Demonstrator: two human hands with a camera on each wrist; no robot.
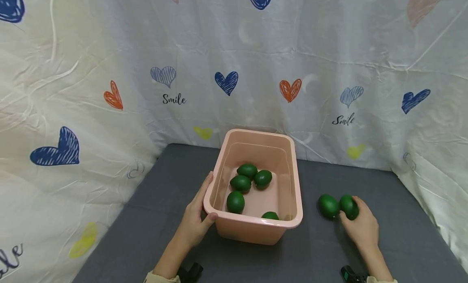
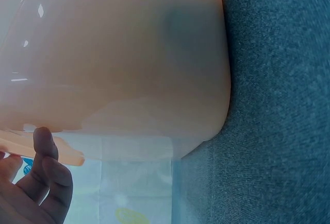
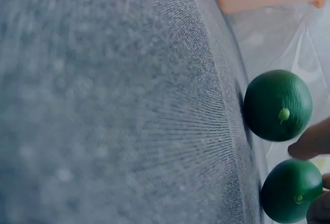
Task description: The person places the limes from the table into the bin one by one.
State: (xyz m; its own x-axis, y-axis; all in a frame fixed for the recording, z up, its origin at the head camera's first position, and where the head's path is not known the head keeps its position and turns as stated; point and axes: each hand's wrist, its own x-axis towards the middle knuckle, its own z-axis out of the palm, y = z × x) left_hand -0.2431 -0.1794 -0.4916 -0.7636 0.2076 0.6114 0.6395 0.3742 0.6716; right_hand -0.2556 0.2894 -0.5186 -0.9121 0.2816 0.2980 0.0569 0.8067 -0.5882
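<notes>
A pink plastic bin (image 1: 252, 230) stands on the dark table with several green limes (image 1: 240, 183) inside; one by the near wall is partly hidden by the rim. My left hand (image 1: 195, 220) holds the bin at its near left corner, thumb at the front rim and fingers along the left side. To the right of the bin, two more limes lie side by side on the cloth. My right hand (image 1: 362, 226) grips the right-hand lime (image 1: 349, 207) between thumb and fingers. The left-hand lime (image 3: 278, 105) sits just beside the thumb.
Dark grey cloth (image 1: 146, 230) covers the table. A white curtain (image 1: 256, 51) printed with hearts hangs behind it and along both sides. The bin's far end stands close to the curtain.
</notes>
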